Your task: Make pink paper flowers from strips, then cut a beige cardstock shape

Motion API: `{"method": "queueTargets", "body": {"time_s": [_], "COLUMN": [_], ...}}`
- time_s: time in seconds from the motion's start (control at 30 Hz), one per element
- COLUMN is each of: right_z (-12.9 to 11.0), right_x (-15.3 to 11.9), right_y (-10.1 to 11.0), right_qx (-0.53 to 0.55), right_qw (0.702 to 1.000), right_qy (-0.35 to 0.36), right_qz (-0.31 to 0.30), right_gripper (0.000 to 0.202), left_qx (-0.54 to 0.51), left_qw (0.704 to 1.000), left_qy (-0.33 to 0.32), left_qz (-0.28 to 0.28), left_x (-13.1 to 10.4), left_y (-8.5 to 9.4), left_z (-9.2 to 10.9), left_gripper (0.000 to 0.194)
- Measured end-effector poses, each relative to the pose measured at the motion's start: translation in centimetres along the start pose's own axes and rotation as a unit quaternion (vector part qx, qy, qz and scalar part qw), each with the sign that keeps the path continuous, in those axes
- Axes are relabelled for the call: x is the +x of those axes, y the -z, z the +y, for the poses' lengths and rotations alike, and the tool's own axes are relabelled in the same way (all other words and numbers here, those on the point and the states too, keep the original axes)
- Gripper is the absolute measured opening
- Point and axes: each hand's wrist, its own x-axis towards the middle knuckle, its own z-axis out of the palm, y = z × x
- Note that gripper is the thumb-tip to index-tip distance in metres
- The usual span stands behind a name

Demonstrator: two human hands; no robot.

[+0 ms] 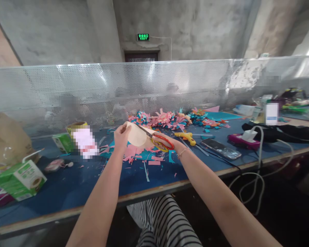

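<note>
My left hand [122, 134] pinches the left edge of a cream sheet of paper [137, 134], holding it above the table. In my right hand [167, 141] is a pair of scissors [158, 141] with red and yellow handles. Their blades point up and left, lying along the paper's upper right edge; whether they are cutting through it I cannot tell. Beneath both hands lie pink and blue paper scraps [134, 151]. Behind them sit fringed paper flowers [163, 118] in pink, blue and orange.
A yellow glue gun [186, 138], a phone [220, 148] and a purple power strip [244, 140] with white cables lie to the right. Leftward stand a green drink carton [20, 180] with a straw and a tape roll [77, 126]. A perforated metal screen [149, 85] runs behind the blue table [92, 185].
</note>
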Motion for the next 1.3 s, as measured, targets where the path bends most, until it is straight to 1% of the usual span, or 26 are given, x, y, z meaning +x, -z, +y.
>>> {"method": "queueTargets", "body": {"time_s": [0.07, 0.1, 0.2, 0.27, 0.3, 0.37, 0.43, 0.47, 0.57, 0.63, 0.7, 0.73, 0.8, 0.9, 0.97, 1.0, 1.07, 1.17, 1.2, 1.27, 1.3], "right_z": [0.1, 0.2, 0.3, 0.2, 0.0, -0.6, -1.3, -1.6, -2.2, -2.5, -2.8, -2.9, -3.1, -2.8, -2.2, -1.8, -1.1, -0.7, -0.9, -1.7, -2.3], "right_x": [0.1, 0.2, 0.4, 0.4, 0.3, -0.1, -0.5, -0.6, -0.6, -0.6, -0.9, -1.2, -1.7, -2.2, -2.1, -2.0, -1.6, -1.2, -1.1, -1.1, -1.3], "right_y": [0.2, 0.4, 0.9, 1.1, 1.1, 1.3, 1.5, 1.7, 2.7, 3.6, 4.4, 4.7, 4.8, 3.9, 2.8, 2.3, 1.7, 1.7, 1.9, 2.5, 2.8], "right_qx": [0.006, 0.009, -0.002, -0.015, -0.020, -0.025, -0.028, -0.032, -0.050, -0.059, -0.082, -0.099, -0.131, -0.147, -0.134, -0.131, -0.152, -0.214, -0.223, -0.204, -0.175], "right_qw": [1.000, 0.999, 0.998, 0.998, 0.997, 0.996, 0.995, 0.994, 0.990, 0.987, 0.987, 0.988, 0.989, 0.987, 0.981, 0.978, 0.974, 0.960, 0.958, 0.964, 0.972], "right_qy": [-0.002, -0.003, -0.020, -0.030, -0.036, -0.045, -0.052, -0.056, -0.073, -0.091, -0.095, -0.089, -0.057, -0.007, -0.017, -0.026, -0.018, 0.014, 0.019, 0.016, 0.017], "right_qz": [-0.025, -0.040, -0.057, -0.062, -0.064, -0.070, -0.079, -0.085, -0.109, -0.117, -0.097, -0.080, -0.036, 0.060, 0.137, 0.158, 0.168, 0.180, 0.181, 0.169, 0.158], "right_gripper": [0.025, 0.024, 0.025, 0.025, 0.025, 0.026, 0.025, 0.025, 0.023, 0.026, 0.026, 0.026, 0.027, 0.032, 0.037, 0.037, 0.035, 0.033, 0.035, 0.037, 0.037], "left_qx": [-0.007, -0.020, -0.066, -0.061, -0.041, 0.026, 0.092, 0.110, 0.104, 0.057, -0.020, -0.064, -0.137, -0.192, -0.214, -0.226, -0.249, -0.270, -0.269, -0.245, -0.234], "left_qw": [1.000, 0.999, 0.991, 0.984, 0.982, 0.980, 0.977, 0.977, 0.981, 0.981, 0.973, 0.968, 0.954, 0.929, 0.913, 0.906, 0.891, 0.869, 0.869, 0.870, 0.881], "left_qy": [0.016, 0.030, 0.082, 0.116, 0.132, 0.157, 0.158, 0.153, 0.156, 0.188, 0.224, 0.233, 0.241, 0.269, 0.302, 0.315, 0.338, 0.392, 0.394, 0.398, 0.384], "left_qz": [0.003, -0.008, -0.082, -0.123, -0.130, -0.122, -0.106, -0.096, -0.051, -0.001, 0.050, 0.070, 0.114, 0.167, 0.168, 0.172, 0.174, 0.134, 0.134, 0.157, 0.148], "left_x": [0.5, 0.8, 1.2, 1.3, 1.3, 1.3, 1.1, 0.9, -0.2, -1.3, -2.6, -3.2, -4.7, -6.7, -8.0, -8.6, -9.8, -12.1, -13.0, -14.8, -15.5], "left_y": [0.4, 0.6, 1.1, 1.6, 1.9, 2.5, 3.1, 3.4, 3.9, 4.0, 4.0, 3.9, 3.7, 3.5, 3.4, 3.4, 3.5, 3.8, 3.8, 3.7, 3.5], "left_z": [-0.1, -0.1, 0.2, 0.5, 0.6, 0.9, 1.0, 1.1, 1.1, 1.2, 1.3, 1.4, 1.7, 2.3, 2.9, 3.3, 4.0, 5.0, 5.3, 5.7, 5.9], "left_gripper": [0.026, 0.030, 0.035, 0.034, 0.032, 0.025, 0.020, 0.019, 0.021, 0.025, 0.028, 0.027, 0.023, 0.020, 0.015, 0.014, 0.012, 0.011, 0.013, 0.016, 0.016]}}
